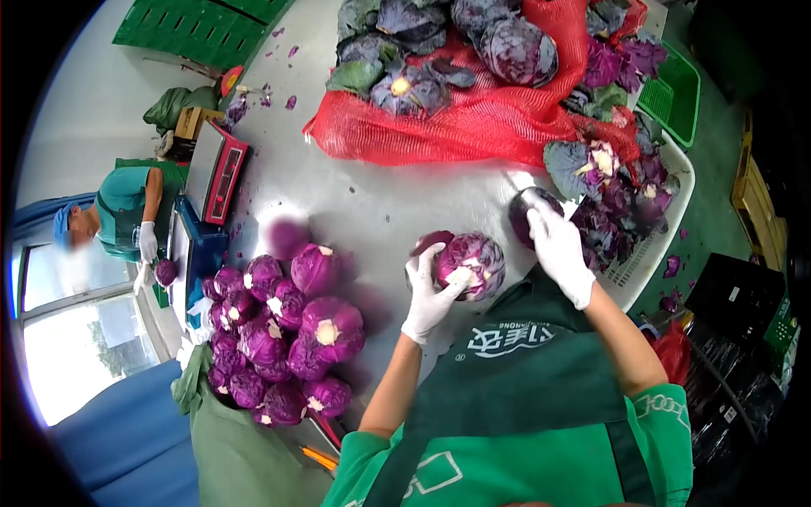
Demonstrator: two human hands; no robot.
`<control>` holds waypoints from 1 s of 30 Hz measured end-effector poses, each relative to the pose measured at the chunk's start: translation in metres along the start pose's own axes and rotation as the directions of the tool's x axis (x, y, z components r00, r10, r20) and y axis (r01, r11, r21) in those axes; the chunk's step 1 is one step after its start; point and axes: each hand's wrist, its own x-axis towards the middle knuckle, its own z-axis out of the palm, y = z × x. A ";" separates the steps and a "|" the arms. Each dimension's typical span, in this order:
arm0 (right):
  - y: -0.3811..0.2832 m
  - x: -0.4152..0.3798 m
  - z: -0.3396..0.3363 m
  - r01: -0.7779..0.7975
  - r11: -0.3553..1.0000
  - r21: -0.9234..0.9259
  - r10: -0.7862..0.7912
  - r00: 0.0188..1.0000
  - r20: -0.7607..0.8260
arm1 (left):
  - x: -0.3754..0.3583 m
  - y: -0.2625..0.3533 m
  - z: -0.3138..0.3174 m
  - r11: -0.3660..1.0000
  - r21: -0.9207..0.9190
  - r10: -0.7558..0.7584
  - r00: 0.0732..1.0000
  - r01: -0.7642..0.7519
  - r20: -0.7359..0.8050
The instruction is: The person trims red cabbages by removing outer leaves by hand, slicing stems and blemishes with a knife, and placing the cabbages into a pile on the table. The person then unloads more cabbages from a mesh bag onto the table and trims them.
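The left hand (432, 294) partly hides a purple cabbage (481, 260)

We are seeing white printing (509, 338) across the dark green apron (528, 384): large characters we are not making out surely, a row of smaller letters over them in our view, and a readable circled R, "®" (460, 357). On the red-edged scale (221, 182), we are finding panel markings too small to read. We are also noticing a white label (730, 414) on black-wrapped goods (714, 380), its print illegible.
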 end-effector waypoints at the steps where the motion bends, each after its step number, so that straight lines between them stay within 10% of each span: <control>1: 0.000 -0.013 0.007 0.196 0.974 0.114 -0.196 0.981 -0.014 | 0.000 -0.001 0.008 0.980 -0.197 -0.016 1.000 0.018 0.013; 5: -0.036 -0.045 -0.008 0.311 0.930 -0.198 -0.236 0.915 0.328 | -0.001 0.026 0.029 0.830 -0.536 -0.122 0.988 0.154 0.096; 13: -0.025 -0.032 -0.008 0.444 0.839 -0.314 -0.321 0.870 0.373 | 0.015 0.024 0.021 0.907 -0.412 -0.024 0.989 0.084 0.147; 18: -0.014 -0.016 0.000 0.373 0.916 -0.147 -0.335 0.913 0.232 | 0.013 0.024 0.020 0.893 -0.423 -0.093 0.983 0.154 0.161; 21: 0.026 0.020 0.001 0.202 0.971 -0.128 -0.192 0.978 0.085 | 0.008 0.022 0.018 0.972 -0.206 0.141 0.984 -0.117 0.110; 23: 0.074 0.053 0.007 0.240 0.959 -0.151 -0.267 0.943 -0.199 | 0.003 0.023 0.016 0.815 -0.544 -0.124 0.976 0.202 0.177; 25: 0.033 0.055 -0.021 -0.138 0.989 -0.043 0.137 0.990 -0.023 | -0.005 0.023 0.021 0.794 -0.574 -0.149 0.979 0.201 0.138; 30: -0.024 -0.031 -0.016 0.146 0.969 -0.201 -0.085 0.955 0.283 | -0.016 0.002 0.047 0.865 -0.488 -0.194 0.975 0.119 -0.106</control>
